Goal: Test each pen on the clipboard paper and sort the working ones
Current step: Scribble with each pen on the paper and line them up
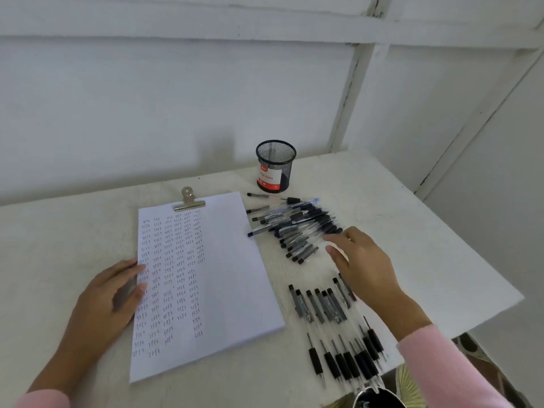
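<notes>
White paper (223, 269) covered with columns of small pen marks lies under a metal clip (189, 199). My left hand (114, 293) rests flat on the paper's left edge, fingers straight. Right of the paper, a heap of several capped pens (297, 228) lies fanned out. My right hand (357, 257) hovers at the heap's right edge with fingers extended, holding nothing that I can see. Nearer to me, a separate row of several pens (329, 313) lies side by side, tips pointing toward me.
A black mesh pen cup (275, 166) with a red-and-white label stands behind the heap. The white table's right edge (471, 260) runs diagonally close to the pens. A dark object (376, 397) shows below the table's near edge.
</notes>
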